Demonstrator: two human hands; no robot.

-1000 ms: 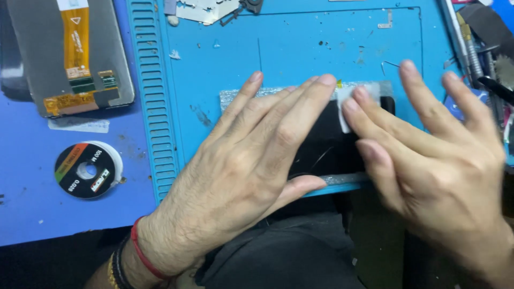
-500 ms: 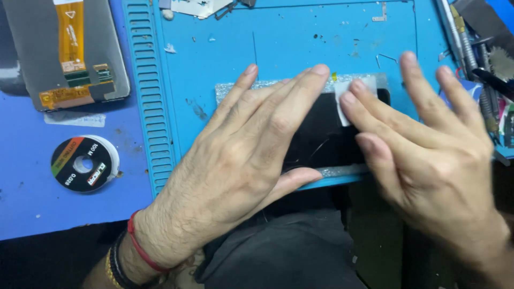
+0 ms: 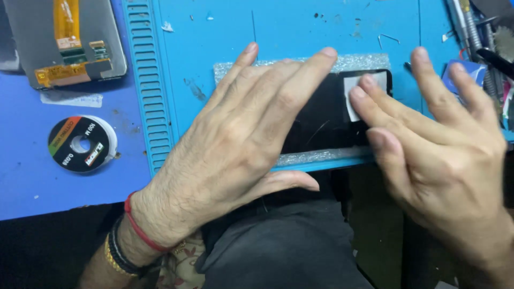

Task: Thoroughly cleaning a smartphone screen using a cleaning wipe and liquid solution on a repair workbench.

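A black phone screen (image 3: 326,126) lies on a strip of grey foam (image 3: 358,63) on the blue work mat (image 3: 300,27). My left hand (image 3: 241,139) rests flat on the screen's left part, fingers stretched and close together. My right hand (image 3: 428,139) lies at the screen's right end, its fingertips pressing a small white cloth or paper piece (image 3: 356,88) against the glass. Most of the screen is hidden under both hands.
A grey display panel with an orange flex cable (image 3: 67,43) lies at the top left. A round spool of thin wire (image 3: 80,144) sits on the blue table left of the mat's ridged edge (image 3: 147,80). Metal tools (image 3: 482,37) crowd the top right. My dark-clothed lap (image 3: 284,246) is below.
Both hands have stayed on the screen; the right hand's fingertips shifted slightly over the white piece. The view moved a little.
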